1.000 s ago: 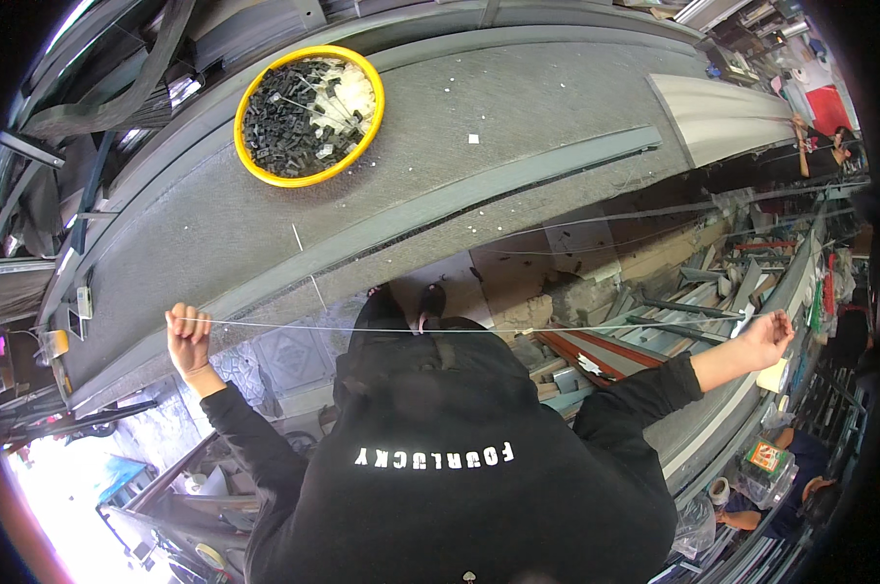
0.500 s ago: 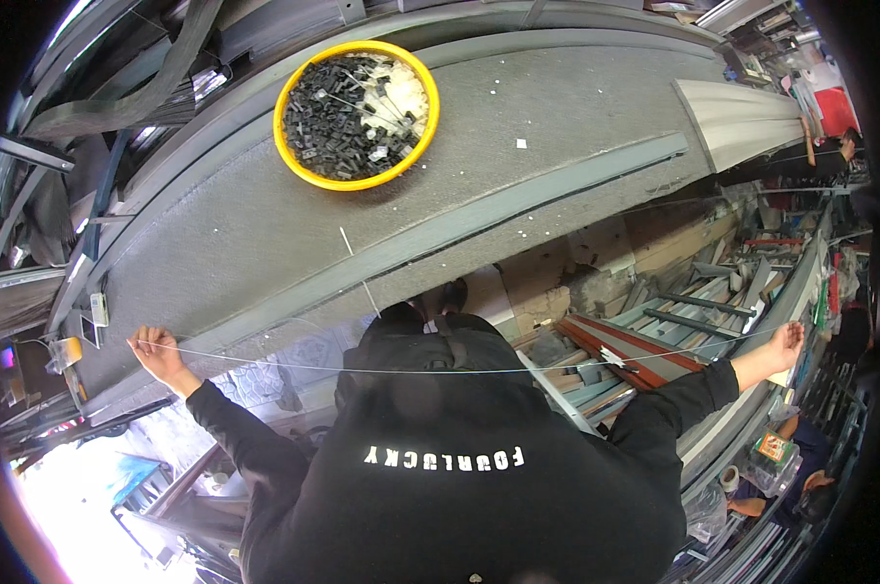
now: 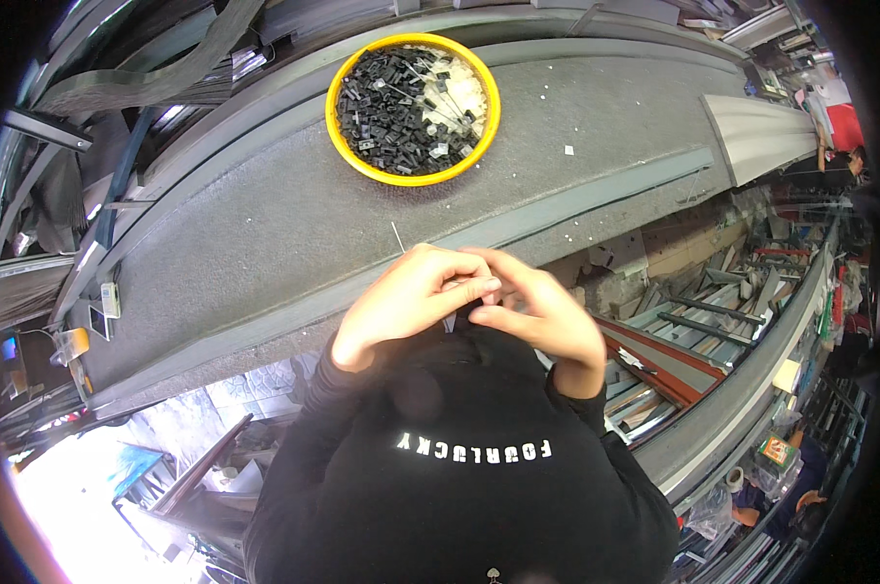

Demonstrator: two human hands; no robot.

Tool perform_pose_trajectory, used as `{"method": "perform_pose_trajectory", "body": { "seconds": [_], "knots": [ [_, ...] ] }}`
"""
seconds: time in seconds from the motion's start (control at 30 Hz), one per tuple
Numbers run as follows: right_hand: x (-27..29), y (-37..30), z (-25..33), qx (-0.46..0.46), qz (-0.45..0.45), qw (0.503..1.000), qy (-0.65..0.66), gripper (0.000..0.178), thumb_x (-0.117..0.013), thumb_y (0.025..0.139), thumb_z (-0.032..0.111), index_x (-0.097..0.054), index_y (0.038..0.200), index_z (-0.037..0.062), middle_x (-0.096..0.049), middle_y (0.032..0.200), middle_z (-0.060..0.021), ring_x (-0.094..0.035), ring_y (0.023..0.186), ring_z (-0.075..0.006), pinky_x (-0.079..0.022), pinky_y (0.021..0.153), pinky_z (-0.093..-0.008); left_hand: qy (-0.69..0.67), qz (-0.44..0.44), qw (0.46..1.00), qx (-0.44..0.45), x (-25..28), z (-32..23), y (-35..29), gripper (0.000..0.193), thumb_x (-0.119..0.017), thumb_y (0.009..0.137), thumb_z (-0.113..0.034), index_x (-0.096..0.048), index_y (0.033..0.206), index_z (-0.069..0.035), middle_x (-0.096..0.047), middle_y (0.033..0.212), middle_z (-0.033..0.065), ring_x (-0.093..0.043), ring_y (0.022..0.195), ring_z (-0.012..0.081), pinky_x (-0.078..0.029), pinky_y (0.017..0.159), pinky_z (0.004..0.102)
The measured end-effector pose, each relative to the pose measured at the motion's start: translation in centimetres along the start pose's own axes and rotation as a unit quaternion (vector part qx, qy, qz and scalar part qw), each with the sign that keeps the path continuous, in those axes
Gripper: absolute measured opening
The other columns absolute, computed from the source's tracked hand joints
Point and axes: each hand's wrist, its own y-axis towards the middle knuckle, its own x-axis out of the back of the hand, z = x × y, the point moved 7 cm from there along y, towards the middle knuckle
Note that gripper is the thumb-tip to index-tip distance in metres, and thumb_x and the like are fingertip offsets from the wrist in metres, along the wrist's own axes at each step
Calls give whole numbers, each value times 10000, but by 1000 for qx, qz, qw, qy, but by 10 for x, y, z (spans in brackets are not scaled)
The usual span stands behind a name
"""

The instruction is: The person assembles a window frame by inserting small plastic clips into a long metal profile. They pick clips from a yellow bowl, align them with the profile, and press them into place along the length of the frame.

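My left hand (image 3: 411, 297) and my right hand (image 3: 547, 316) meet in front of my chest, above the near edge of the bench. The left thumb and forefinger are pinched together. My right fingers curl in against them, slightly blurred. Whatever lies between the fingertips is hidden or too thin to see, and no cord shows clearly. Beyond them on the grey bench stands a yellow-rimmed round basket (image 3: 492, 117). It holds small black plastic parts (image 3: 386, 112) on its left and a whitish heap (image 3: 464, 88) on its right.
A long grey metal strip (image 3: 576, 198) lies along the bench's near side, with a short white stick (image 3: 397, 237) beside it. Pale ribbed sheet (image 3: 759, 136) covers the right end. Metal profiles (image 3: 703, 326) fill the lower right. A person's hand (image 3: 857, 161) shows far right.
Half a second ago my arms were spread wide with a thin pale cord stretched between the hands. Both hands have come together at the middle, and that span is gone.
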Motion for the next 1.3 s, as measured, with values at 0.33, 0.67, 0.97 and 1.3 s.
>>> {"method": "perform_pose_trajectory", "body": {
  "seconds": [0.33, 0.67, 0.97, 1.3],
  "knots": [
    [127, 3, 14, -21, -83, 995, -59, 178, -618, 944, 117, -701, 844, -5, -589, 712, 37, -442, 638, -24, -329, 568, -207, 75, -184, 960, 198, 97, 57, -117, 243, -621, 951, -221, -658, 883, 10, -691, 816, 43, -602, 783, 105, -473, 756, 281],
    [180, 77, 15, -4, -68, 876, -477, 262, -688, 895, 249, -707, 880, -12, -636, 801, -92, -632, 743, -227, -483, 687, -360, 54, -422, 868, 255, 100, 69, -162, 238, -639, 938, -212, -650, 853, 10, -676, 757, 17, -561, 743, 69, -426, 701, 253],
    [3, 133, 16, 82, 278, 941, -178, 434, -764, 858, 192, -612, 1233, 37, -622, 727, -63, -526, 593, -93, -429, 556, -276, 117, -385, 897, 185, 63, 38, -15, 209, -737, 876, -219, -672, 819, -29, -587, 622, 92, -508, 523, 140, -392, 521, 294],
    [53, 164, 1, 24, 63, 990, -120, 137, -649, 953, 113, -699, 972, -13, -565, 701, 50, -409, 598, -3, -308, 530, -207, 156, -474, 856, 136, 117, 34, 8, 170, -714, 885, -167, -678, 874, -1, -620, 703, 71, -529, 611, 171, -437, 606, 288]
  ]
}}
